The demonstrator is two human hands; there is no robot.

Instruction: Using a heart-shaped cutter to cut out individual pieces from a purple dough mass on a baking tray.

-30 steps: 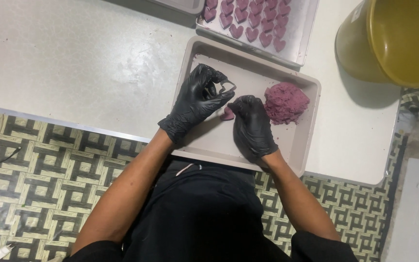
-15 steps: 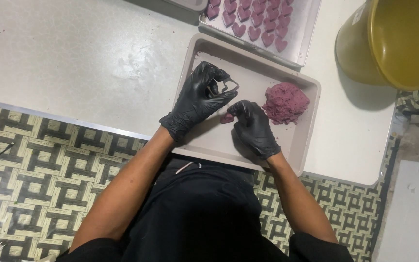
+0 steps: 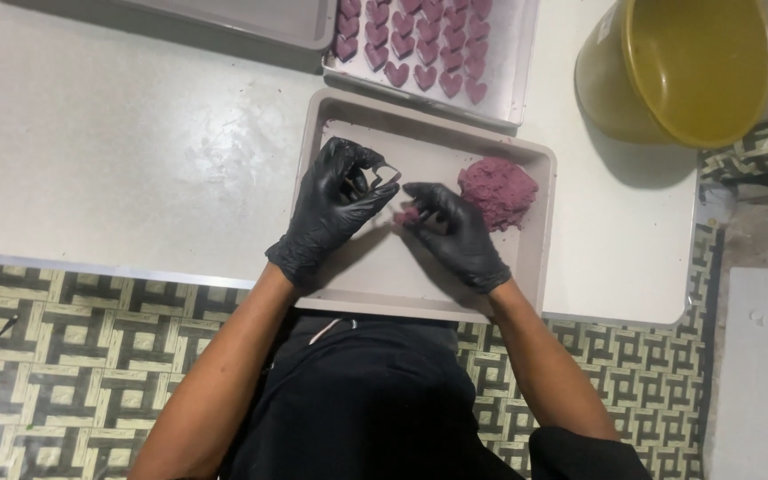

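Gloved fingers (image 3: 362, 182) of the left hand (image 3: 335, 209) are curled around a small metal cutter (image 3: 386, 174), held above a shallow beige tray (image 3: 540, 258). A small pinch of purple dough (image 3: 406, 214) is gripped between the fingertips of the right hand (image 3: 455, 233), just beside the cutter. A larger dough lump (image 3: 498, 191) is seen in the tray's far corner. Heart-shaped pieces (image 3: 420, 40) are laid out on a second tray (image 3: 519, 62) beyond, near a yellow bucket (image 3: 686, 67).
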